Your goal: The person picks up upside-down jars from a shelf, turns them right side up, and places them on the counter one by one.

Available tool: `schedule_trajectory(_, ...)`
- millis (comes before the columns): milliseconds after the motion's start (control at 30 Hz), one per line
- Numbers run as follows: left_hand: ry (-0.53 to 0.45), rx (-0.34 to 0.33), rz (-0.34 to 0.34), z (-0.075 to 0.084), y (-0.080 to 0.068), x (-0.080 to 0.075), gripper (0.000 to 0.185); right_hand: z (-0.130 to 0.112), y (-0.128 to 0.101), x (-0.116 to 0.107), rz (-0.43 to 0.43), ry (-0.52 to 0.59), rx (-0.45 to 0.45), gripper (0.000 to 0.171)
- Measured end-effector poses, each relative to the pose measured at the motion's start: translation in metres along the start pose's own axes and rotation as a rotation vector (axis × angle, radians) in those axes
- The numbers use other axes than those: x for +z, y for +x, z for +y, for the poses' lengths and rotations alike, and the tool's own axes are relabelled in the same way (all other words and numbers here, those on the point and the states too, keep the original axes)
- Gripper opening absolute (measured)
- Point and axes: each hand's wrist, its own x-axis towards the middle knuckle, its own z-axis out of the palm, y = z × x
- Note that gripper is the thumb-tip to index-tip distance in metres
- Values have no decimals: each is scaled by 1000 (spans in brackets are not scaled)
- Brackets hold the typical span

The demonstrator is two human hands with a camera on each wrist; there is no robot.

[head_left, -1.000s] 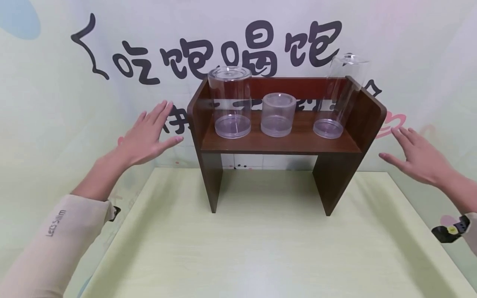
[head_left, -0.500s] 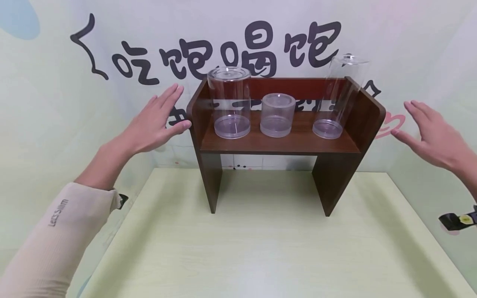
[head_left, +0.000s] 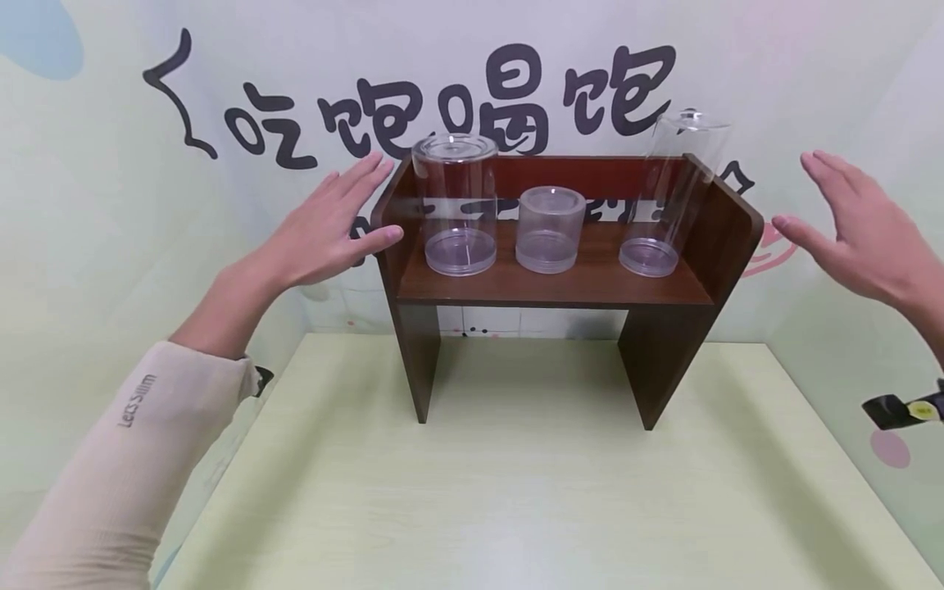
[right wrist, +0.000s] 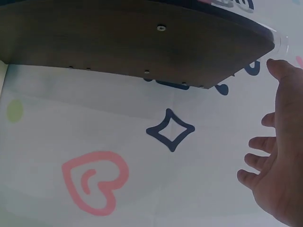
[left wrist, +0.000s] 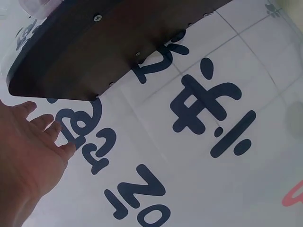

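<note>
A dark brown wooden shelf (head_left: 560, 291) stands on the table with three clear, cylindrical containers on its board. The wide tall container (head_left: 456, 205) is at the left, a short frosted one (head_left: 549, 238) in the middle, and a slim tall one (head_left: 667, 197) at the right. My left hand (head_left: 332, 221) is raised in the air beside the shelf's left side panel, fingers extended and thumb apart, holding nothing. My right hand (head_left: 863, 229), likewise spread and holding nothing, hovers off the right side panel (right wrist: 142, 47). The left wrist view has the left panel (left wrist: 85, 52) just above the fingers.
The shelf's legs rest toward the back of the pale wood-grain table (head_left: 472, 492). Close behind is a light wall covering (head_left: 295, 49) with large dark characters and pink drawings, which also encloses both sides.
Both hands have risen. The left one has also moved right, closer to the shelf's left panel. Shelf and containers have stayed in place.
</note>
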Motion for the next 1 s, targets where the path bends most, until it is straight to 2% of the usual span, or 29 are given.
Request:
schedule_trajectory(167,-15,8,-22,4,5,-1,93,-21,12,-5,29,34,-25,77)
schedule_trajectory(500,-24,12,-51,8,9,2,92,-65,35,-10,76,30,-33,83)
schedule_trajectory(733,-27,2,-63,9,11,3,92,-85,50,-12,100,0,-70,86)
schedule_trajectory(1000,-25,-18,-82,10,14,4,91,-101,64,-9,74,10,-72,86)
